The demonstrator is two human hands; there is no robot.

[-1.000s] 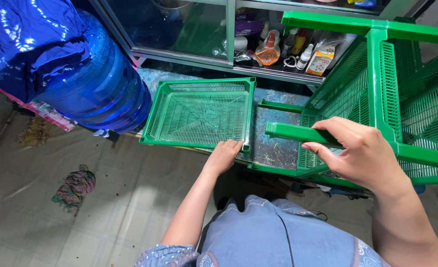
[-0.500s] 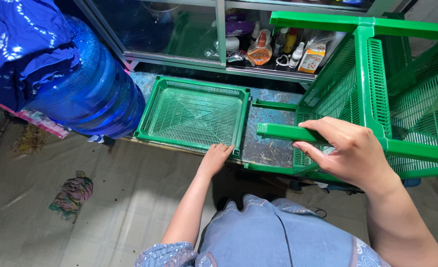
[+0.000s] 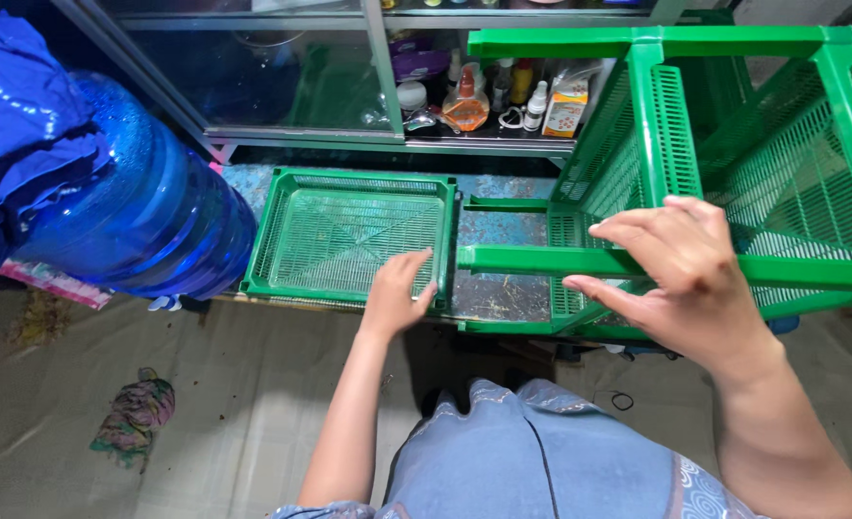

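Left hand [image 3: 397, 293] fingers curled over near edge of green plastic mesh tray [image 3: 349, 235]; right hand [image 3: 681, 279] half-open around green plastic rack's rail [image 3: 532, 259]. Steady rack, keep tray level.

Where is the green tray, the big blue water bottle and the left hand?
green tray [image 3: 330, 235], head view, mesh bottom.
big blue water bottle [image 3: 147, 216], head view, round side.
left hand [image 3: 399, 291], head view, back of hand.

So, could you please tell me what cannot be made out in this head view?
- Green rack: its right side and top are cut off by the frame edge.
- Right hand: whether its grip closes on the rack's bar; the palm hides the contact.
- Small bottles behind the cabinet glass: too small to identify.
- Blue water jug: its top is hidden under blue cloth.
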